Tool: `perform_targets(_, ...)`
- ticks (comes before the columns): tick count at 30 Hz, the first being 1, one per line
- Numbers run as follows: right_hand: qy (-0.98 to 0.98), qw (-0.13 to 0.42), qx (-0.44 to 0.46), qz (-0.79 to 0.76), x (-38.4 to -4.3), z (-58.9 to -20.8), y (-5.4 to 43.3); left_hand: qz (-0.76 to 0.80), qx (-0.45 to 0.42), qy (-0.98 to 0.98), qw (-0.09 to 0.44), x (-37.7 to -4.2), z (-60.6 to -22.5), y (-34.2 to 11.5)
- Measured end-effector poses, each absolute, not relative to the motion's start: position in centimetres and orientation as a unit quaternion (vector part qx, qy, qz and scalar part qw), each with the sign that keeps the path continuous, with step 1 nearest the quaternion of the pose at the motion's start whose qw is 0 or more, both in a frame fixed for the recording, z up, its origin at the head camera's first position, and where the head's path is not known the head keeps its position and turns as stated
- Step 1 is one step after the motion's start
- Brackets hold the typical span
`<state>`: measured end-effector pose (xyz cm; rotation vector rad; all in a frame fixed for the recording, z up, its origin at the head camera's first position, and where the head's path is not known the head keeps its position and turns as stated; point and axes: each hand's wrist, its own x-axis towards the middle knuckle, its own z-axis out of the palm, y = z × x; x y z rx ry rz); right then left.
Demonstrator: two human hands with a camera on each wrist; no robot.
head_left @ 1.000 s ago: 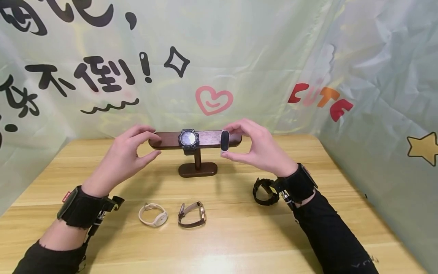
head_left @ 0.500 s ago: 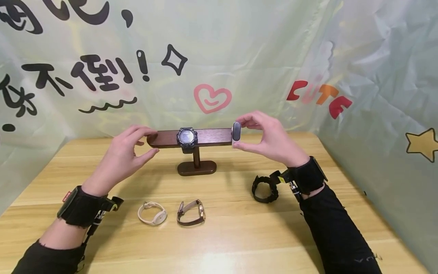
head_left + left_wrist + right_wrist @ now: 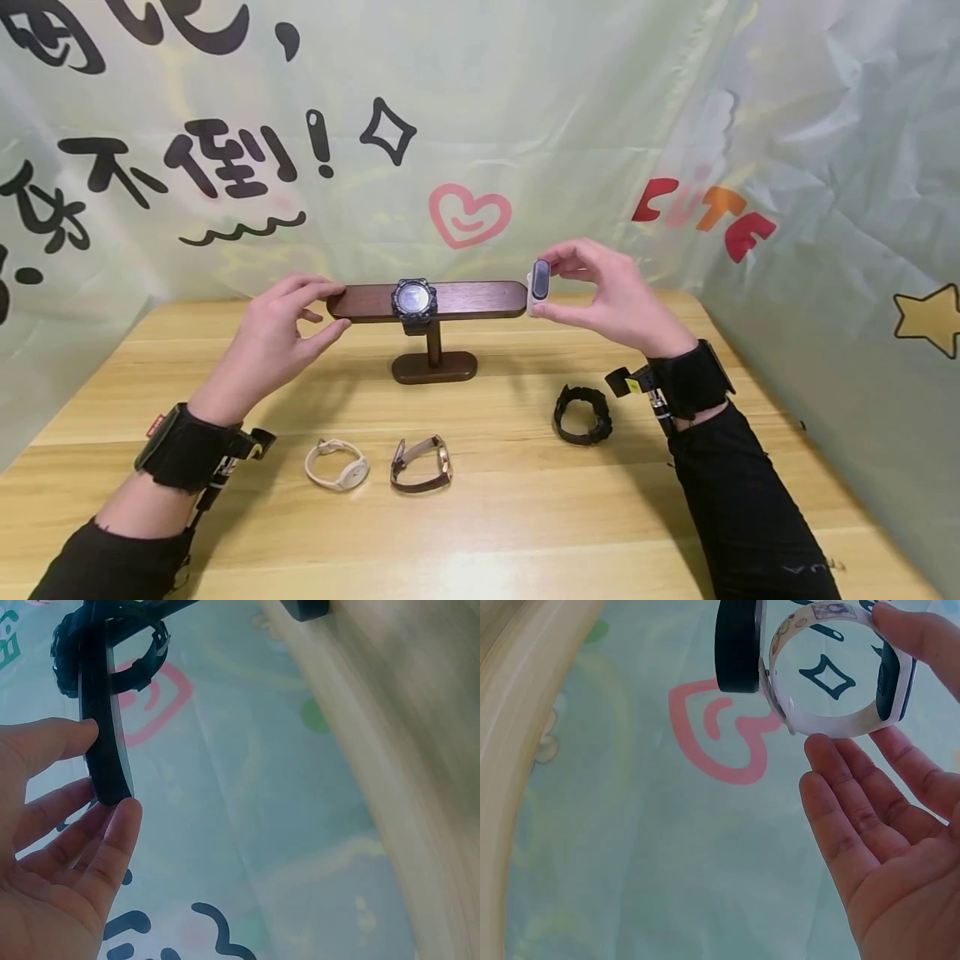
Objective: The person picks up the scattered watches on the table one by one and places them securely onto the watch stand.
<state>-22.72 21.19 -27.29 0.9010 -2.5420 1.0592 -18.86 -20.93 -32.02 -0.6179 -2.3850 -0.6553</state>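
pinching white-strap smart band (image 3: 539, 282) in right hand (image 3: 609, 292), just beside right end of dark wooden watch-stand bar (image 3: 480, 300)

held by the display part between thumb and fingers, probably to leave the loop free; whether touching the bar, not possible to tell. with left hand (image 3: 270, 333), pinching left end of the bar, likely for keeping it steady. around the bar, near its middle, black digital watch (image 3: 413, 300). on pale wood-grain table (image 3: 495, 525), white watch (image 3: 352, 475) and brown-strap watch (image 3: 446, 461) at near left, second black watch (image 3: 602, 417) farther right, all apart, perhaps to avoid tangling. at far and right sides, hanging printed cloth (image 3: 570, 142) with lettering.
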Motion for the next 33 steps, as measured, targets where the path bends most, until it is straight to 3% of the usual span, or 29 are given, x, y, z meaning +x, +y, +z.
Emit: perform_targets(33, -0.887, 0.069, 0.303, 0.341, -24.2, -29.7, 20.0, -0.251, -0.234, -0.894, 0.289, -18.8, -32.1, -21.0)
